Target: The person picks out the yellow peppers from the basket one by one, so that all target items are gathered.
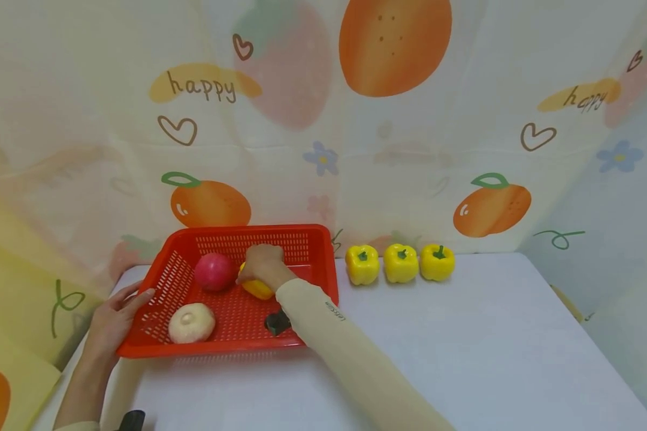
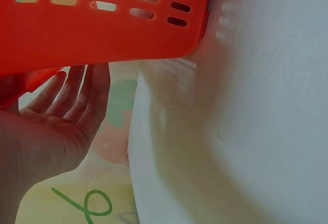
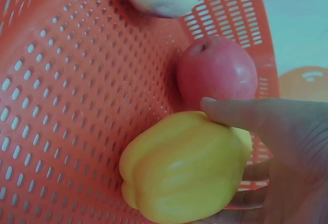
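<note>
A red plastic basket (image 1: 237, 346) with slotted walls stands on the left part of the table. Inside it, my right hand (image 1: 264, 266) grips a yellow bell pepper (image 3: 184, 167), thumb on one side and fingers around the other. Beside that pepper lies a round pinkish-red fruit (image 1: 214, 272), perhaps an apple. Nearer the front left corner of the basket sits a pale, flattened round vegetable (image 1: 192, 323). My left hand (image 1: 113, 323) holds the basket's left rim; in the left wrist view its fingers (image 2: 95, 96) reach up under the rim.
Three yellow bell peppers (image 1: 401, 263) stand in a row on the white table (image 1: 463, 347), right of the basket. Behind the table hangs a printed cloth (image 1: 399, 149) with fruit and hearts. A dark wrist device (image 1: 277, 322) shows by the right sleeve.
</note>
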`<state>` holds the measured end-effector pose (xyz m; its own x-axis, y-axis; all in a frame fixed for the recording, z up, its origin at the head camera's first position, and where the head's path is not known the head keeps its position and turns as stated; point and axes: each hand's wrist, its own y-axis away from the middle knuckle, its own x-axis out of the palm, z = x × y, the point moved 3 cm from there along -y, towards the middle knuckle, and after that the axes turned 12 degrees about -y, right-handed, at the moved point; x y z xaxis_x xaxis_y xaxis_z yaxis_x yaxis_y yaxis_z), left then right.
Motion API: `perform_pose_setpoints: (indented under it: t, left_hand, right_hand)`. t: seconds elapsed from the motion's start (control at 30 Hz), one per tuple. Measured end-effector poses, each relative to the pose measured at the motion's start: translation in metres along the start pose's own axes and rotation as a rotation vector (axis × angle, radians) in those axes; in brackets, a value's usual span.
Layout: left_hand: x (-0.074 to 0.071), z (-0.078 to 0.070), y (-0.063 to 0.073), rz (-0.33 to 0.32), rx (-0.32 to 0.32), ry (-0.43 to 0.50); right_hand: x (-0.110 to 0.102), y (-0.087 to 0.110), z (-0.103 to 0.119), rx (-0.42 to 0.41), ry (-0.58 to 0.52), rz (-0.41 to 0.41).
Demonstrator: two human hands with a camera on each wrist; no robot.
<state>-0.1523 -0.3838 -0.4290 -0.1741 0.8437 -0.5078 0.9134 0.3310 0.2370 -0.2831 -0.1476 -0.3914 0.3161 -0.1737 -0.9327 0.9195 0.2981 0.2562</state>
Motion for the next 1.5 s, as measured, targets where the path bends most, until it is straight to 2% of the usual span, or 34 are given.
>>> perform_pose_setpoints:
  t: [0.3, 0.5, 0.87, 1.07, 1.23, 1.5]
  left_hand:
    - [0.0, -0.001, 0.001, 0.004, 0.009, 0.004]
    - [0.0, 0.0, 0.0, 0.011, -0.019, 0.006]
    - [-0.001, 0.0, -0.001, -0.008, -0.03, 0.013]
    - [-0.003, 0.003, -0.003, 0.008, -0.046, 0.013]
    - [-0.003, 0.004, -0.003, 0.022, -0.042, 0.033]
    - [-0.001, 0.004, -0.003, 0.014, -0.031, 0.044]
  right_hand:
    - [-0.005, 0.003, -0.005, -0.01, -0.035, -0.015]
    - [-0.007, 0.005, -0.007, -0.023, -0.038, -0.022]
    - [-0.022, 0.015, -0.007, -0.17, -0.158, -0.018]
    - [-0.032, 0.023, -0.005, -0.255, -0.238, 0.011]
    - [-0.039, 0.029, -0.002, -0.286, -0.258, 0.031]
    - [-0.046, 0.034, -0.005, -0.326, -0.291, -0.006]
